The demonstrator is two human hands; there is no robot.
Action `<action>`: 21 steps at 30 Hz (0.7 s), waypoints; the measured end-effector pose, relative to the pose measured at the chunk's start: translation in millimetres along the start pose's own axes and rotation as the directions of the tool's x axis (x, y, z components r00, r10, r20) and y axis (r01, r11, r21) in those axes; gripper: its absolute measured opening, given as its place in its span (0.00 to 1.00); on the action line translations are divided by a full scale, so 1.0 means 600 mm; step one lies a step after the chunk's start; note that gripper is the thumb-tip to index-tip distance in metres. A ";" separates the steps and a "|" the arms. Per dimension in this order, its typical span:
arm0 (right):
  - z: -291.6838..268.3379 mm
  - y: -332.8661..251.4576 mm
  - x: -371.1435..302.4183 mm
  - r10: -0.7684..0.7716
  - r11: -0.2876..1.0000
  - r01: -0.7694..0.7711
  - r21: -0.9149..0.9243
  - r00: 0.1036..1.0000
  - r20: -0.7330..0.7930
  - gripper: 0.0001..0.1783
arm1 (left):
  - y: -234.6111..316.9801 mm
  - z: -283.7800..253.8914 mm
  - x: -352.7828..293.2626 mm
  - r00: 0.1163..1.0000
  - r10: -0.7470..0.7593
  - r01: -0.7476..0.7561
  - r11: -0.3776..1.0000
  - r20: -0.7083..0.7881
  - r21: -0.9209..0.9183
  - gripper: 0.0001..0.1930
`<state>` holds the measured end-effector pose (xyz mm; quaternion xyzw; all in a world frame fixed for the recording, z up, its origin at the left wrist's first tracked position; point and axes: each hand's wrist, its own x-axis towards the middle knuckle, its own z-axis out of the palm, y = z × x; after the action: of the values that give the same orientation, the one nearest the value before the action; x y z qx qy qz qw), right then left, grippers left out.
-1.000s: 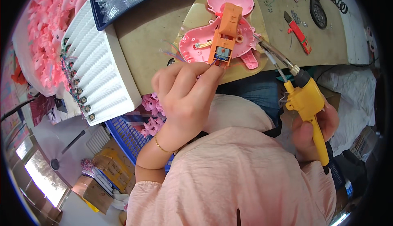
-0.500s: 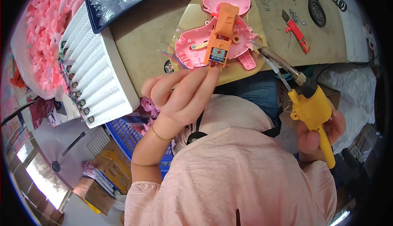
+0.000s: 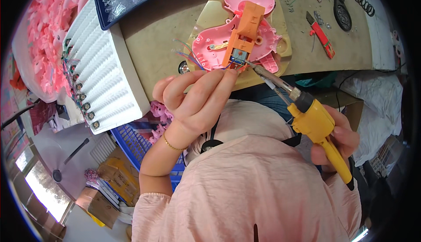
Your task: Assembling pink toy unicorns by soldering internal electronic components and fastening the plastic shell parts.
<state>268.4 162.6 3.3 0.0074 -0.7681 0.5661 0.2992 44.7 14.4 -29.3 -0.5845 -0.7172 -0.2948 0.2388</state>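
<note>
My right hand (image 3: 335, 139) is wrapped round the handle of a yellow soldering gun (image 3: 313, 121). Its metal tip reaches the lower end of an orange motor housing (image 3: 245, 35), beside a small silver motor (image 3: 240, 54). At that same end the fingertips of my left hand (image 3: 197, 95) are pinched together on a thin wire, mostly hidden by the fingers. Beneath the housing lies an open pink plastic toy shell (image 3: 210, 38), resting on a tan board (image 3: 283, 27). Loose red and blue wires (image 3: 188, 55) stick out at the shell's left.
A red utility knife (image 3: 322, 38) and a black oval piece with a coiled cord (image 3: 342, 14) lie to the right. White ribbed tray (image 3: 105, 75) and dark blue bin (image 3: 103, 9) of clear parts stand left. A round metal part (image 3: 183, 67) sits near the table edge.
My right hand has brought the soldering gun left, from the shell's right edge to the motor end. The board and shell appear slightly higher and farther right in view. My left hand stays pinched.
</note>
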 end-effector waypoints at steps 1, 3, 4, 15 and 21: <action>-0.003 -0.001 0.000 0.000 1.000 0.000 0.002 1.000 0.002 0.30 | -0.001 0.001 0.000 1.000 0.003 -0.003 1.000 -0.005 -0.008 0.14; -0.010 -0.005 -0.002 0.096 0.989 -0.106 0.105 0.991 0.097 0.32 | 0.000 0.003 0.000 1.000 0.001 -0.001 1.000 -0.013 -0.008 0.14; -0.010 -0.005 -0.001 0.097 0.989 -0.107 0.105 0.990 0.098 0.32 | 0.000 0.003 -0.001 1.000 -0.001 0.001 1.000 -0.020 -0.007 0.14; -0.021 -0.032 0.035 0.410 0.912 -0.394 -0.112 0.868 0.280 0.24 | 0.000 0.001 -0.004 1.000 -0.011 0.011 1.000 -0.002 -0.004 0.14; 0.004 -0.021 -0.018 0.220 0.974 -0.224 -0.015 0.966 -0.136 0.24 | 0.002 0.003 -0.002 1.000 -0.018 0.018 1.000 0.001 -0.013 0.14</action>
<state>280.7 152.3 8.8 -0.1211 -0.7507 0.5836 0.2848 46.0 14.6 -31.3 -0.5798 -0.7206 -0.3013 0.2321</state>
